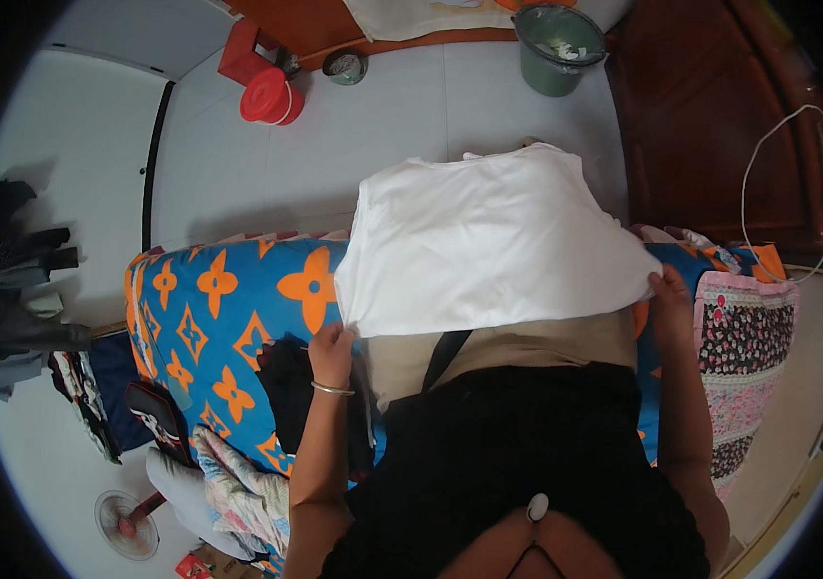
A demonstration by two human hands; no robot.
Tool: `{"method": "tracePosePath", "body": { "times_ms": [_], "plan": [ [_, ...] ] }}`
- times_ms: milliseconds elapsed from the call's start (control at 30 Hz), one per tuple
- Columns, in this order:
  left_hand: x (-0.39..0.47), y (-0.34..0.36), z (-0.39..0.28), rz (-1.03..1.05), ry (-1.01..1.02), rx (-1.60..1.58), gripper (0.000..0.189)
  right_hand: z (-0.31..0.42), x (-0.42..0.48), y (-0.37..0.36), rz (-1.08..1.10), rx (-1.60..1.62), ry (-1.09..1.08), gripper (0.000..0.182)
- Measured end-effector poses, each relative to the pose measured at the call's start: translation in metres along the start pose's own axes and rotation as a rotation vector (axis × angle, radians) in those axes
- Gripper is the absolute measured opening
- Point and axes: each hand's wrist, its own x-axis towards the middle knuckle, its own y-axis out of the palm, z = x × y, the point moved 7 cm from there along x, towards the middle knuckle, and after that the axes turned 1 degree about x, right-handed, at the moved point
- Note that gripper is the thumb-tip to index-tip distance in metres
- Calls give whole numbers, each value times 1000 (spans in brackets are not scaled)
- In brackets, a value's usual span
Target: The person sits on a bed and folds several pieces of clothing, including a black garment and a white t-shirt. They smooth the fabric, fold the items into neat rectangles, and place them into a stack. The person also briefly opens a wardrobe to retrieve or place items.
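A white sleeveless top (469,239) is spread out before me, over my lap and past the bed's edge, its neckline pointing away. My left hand (330,353), with a bangle on the wrist, pinches the lower left corner of its hem. At the lower right corner, my right hand (670,295) grips the fabric between thumb and fingers. The hem stretches between both hands above my beige trousers (556,340). Beside my left forearm lies a heap of black clothing (288,394) on the blue and orange patterned bedding (219,318).
On the floor stand a red lidded bucket (266,98), a small round tin (345,66) and a green bin (557,61). A floral cloth (741,347) lies at right, near a white cable (744,181). A fan (127,524) and a crumpled quilt (245,485) are at lower left.
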Motion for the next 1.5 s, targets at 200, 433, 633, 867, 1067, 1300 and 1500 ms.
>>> {"method": "tracePosePath", "body": {
  "times_ms": [200, 433, 633, 867, 1067, 1300, 1500],
  "plan": [
    [3, -23, -25, 2, -49, -809, 27, 30, -6, 5, -130, -142, -174, 16],
    [77, -43, -104, 211, -4, -976, 34, 92, 51, 49, -16, -135, -274, 36],
    [161, -108, -226, 49, 44, -628, 24, 216, 106, 121, 220, -157, -450, 31],
    [107, -148, -228, -31, 210, -608, 34, 250, 68, 115, 344, -275, -597, 30],
    [12, -97, -80, 151, 0, -674, 28, 116, -2, 19, 41, -615, -309, 16],
    [-27, -27, 45, 261, -404, -555, 52, 46, -29, -6, -9, -1256, -42, 26],
    [-9, 17, 28, 448, -623, -655, 60, 82, -14, 150, 6, -1313, -817, 56]
  ]
}}
